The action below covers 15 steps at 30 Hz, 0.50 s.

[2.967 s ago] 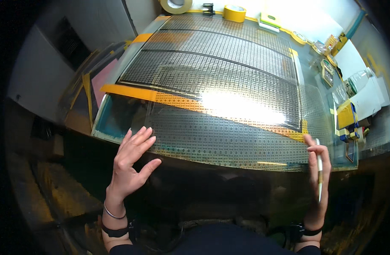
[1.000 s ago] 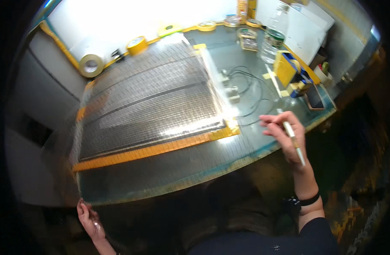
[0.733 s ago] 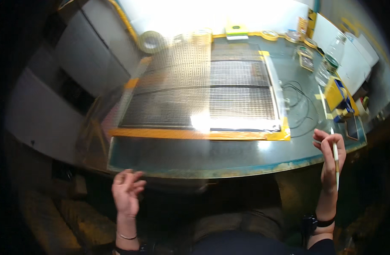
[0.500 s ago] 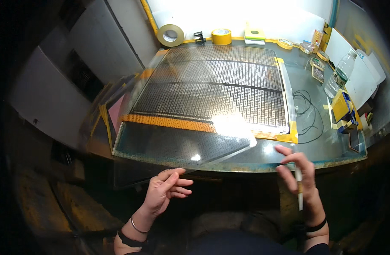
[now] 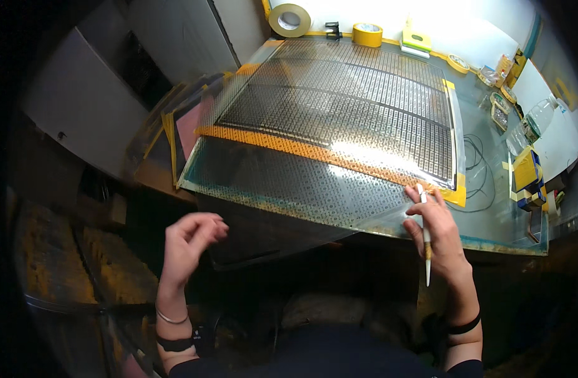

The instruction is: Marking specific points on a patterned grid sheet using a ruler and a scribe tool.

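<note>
My right hand (image 5: 441,233) holds a slim white pen-shaped tool (image 5: 426,233) with a brownish middle and a pointed lower end. Its fingertips are at the near right part of a large transparent sheet (image 5: 283,179) printed with rows of small dark marks; whether they grip the sheet, I cannot tell. My left hand (image 5: 191,242) is beside the sheet's near left part, fingers loosely bent and nothing visible in them. The sheet lies over a dark gridded panel (image 5: 364,94) edged with orange tape (image 5: 283,143), and overhangs the near edge of the glass-topped table (image 5: 490,242).
Tape rolls (image 5: 289,21) and a yellow roll (image 5: 367,35) line the back. On the right are a clear bottle (image 5: 533,126), a yellow-and-blue tape dispenser (image 5: 527,173) and a loose black cable (image 5: 484,170). Pink sheet material (image 5: 188,129) rests at the left.
The transparent sheet has turned to lie more squarely over the panel. My left hand has moved left; my right hand has risen to the sheet's near right part. The whole view has shifted.
</note>
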### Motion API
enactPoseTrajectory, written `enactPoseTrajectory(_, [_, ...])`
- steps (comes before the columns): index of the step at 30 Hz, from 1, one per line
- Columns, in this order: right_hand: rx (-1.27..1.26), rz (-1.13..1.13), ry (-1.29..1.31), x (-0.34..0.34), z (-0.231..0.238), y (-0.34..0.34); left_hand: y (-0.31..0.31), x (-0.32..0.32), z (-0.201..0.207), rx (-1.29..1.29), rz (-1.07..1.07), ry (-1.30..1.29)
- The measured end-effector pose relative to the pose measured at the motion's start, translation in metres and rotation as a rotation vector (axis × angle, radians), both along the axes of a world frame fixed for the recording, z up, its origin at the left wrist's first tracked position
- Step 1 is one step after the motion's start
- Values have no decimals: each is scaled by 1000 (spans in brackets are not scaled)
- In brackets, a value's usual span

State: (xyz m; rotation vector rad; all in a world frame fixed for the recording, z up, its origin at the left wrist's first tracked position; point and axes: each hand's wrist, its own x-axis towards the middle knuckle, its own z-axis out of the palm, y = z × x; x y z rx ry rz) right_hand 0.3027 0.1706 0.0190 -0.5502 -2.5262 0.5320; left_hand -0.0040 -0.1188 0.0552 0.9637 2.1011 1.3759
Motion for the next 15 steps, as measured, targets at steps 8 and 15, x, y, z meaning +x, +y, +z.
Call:
enactPoseTrajectory(8, [-38, -29, 89, 16, -3, 2, -15, -44, -47, -49, 364, -404])
enactPoseTrajectory(15, [-293, 44, 527, 25, 5, -11, 1, -48, -27, 731, 500, -632])
